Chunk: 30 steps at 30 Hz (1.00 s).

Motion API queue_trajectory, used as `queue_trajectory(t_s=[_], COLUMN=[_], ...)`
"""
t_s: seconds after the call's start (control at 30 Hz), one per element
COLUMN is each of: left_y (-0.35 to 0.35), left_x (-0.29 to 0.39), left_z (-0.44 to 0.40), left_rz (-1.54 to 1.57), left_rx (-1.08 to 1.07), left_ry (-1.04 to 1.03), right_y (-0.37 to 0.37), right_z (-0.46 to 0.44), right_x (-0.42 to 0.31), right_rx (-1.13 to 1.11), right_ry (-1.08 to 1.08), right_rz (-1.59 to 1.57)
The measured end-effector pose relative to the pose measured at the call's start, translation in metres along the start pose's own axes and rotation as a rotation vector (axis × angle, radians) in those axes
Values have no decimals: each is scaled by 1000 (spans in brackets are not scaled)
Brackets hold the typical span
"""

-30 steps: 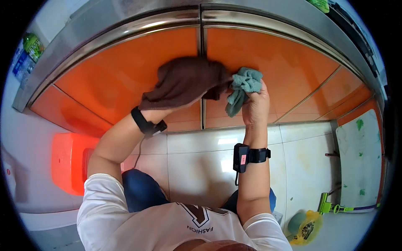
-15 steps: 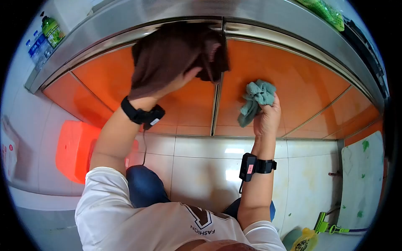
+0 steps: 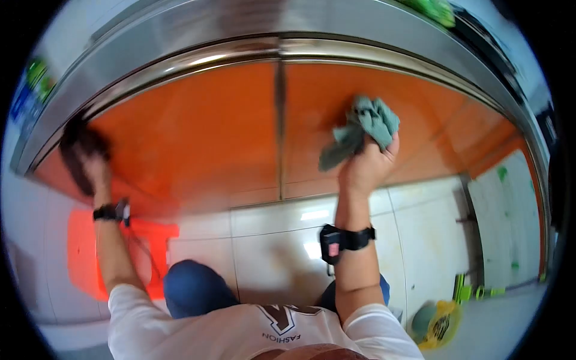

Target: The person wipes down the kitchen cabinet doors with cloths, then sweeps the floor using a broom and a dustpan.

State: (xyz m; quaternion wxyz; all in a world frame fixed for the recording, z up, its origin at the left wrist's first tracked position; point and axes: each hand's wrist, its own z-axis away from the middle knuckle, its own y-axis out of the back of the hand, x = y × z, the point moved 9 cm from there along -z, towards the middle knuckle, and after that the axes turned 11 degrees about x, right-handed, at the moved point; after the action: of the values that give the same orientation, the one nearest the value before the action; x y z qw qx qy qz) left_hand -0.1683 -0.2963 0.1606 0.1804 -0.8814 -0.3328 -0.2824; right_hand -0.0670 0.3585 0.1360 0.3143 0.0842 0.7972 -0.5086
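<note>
The left hand [image 3: 96, 171] has carried the dark brown cloth [image 3: 73, 157] from the central seam [image 3: 280, 132] of the orange cabinet front [image 3: 198, 132] to its far left end — the cloth, broadly spread before, now narrower — with the forearm [image 3: 112, 240] crossing the orange-red plastic stool [image 3: 83, 255].

A bright red plastic stool [image 3: 83, 255] is at lower left, on pale floor tiles [image 3: 264, 231]. At lower right, a yellow bag [image 3: 446, 321] covers part of a small bin [image 3: 422, 319], near a lime-green tool [image 3: 462, 291]. A leaf-printed board [image 3: 501, 219] stands at right. Upper right: a green package [image 3: 436, 11]. Upper left: blurred bottles [image 3: 39, 79].
</note>
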Motion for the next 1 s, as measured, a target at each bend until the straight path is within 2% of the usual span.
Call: queue_trajectory(t_s=[0.03,0.07,0.13,0.17,0.2,0.23,0.3,0.33,0.47,0.53,0.6,0.67,0.73,0.8,0.87,0.9,0.97,1.0], left_y=[13,6,-24,-41,-59,-78,-139,-156,-162,-160,-150,-153,-153,-148,-154,-156,-153,-152], left_x=[-26,2,44,40,49,58,152,169,164,128,121,124,127,137,149,152,139,134], left_z=[-7,-4,13,22,36,50,111,126,136,131,137,138,136,139,140,139,138,139], left_rz=[132,-61,-568,-411,-324,-238,-612,-462,-425,-361,-468,-413,-365,-351,-307,-261,-320,-379], left_rx=[16,-17,-202,-274,-313,-349,-365,-357,-377,-363,-286,-290,-292,-214,-245,-275,-260,-245], left_ry=[160,-110,-662,-556,-501,-443,-1152,-1124,-979,-841,-996,-986,-977,-1046,-1005,-962,-980,-999], right_y=[-19,-40,-84,-100,-128,-130,-123,-119,-86,-66,-49,-30,-20,-5,17,23,47,44], right_z=[3,6,22,36,44,53,37,35,-17,-46,-71,-99,-123,-141,-170,-180,-200,-203], right_x=[-19,-34,-48,-51,-47,-39,-34,-27,-50,-51,-55,-52,-54,-60,-72,-74,-91,-89], right_rx=[-81,-167,-442,-515,-701,-668,-690,-728,-661,-658,-631,-643,-560,-521,-288,-289,198,192], right_ry=[59,116,696,997,1042,1180,1283,1377,1439,1415,1401,1359,1350,1382,1363,1361,1405,1404], right_rz=[-23,-42,324,412,569,607,584,550,637,691,707,717,851,816,921,920,1129,1130])
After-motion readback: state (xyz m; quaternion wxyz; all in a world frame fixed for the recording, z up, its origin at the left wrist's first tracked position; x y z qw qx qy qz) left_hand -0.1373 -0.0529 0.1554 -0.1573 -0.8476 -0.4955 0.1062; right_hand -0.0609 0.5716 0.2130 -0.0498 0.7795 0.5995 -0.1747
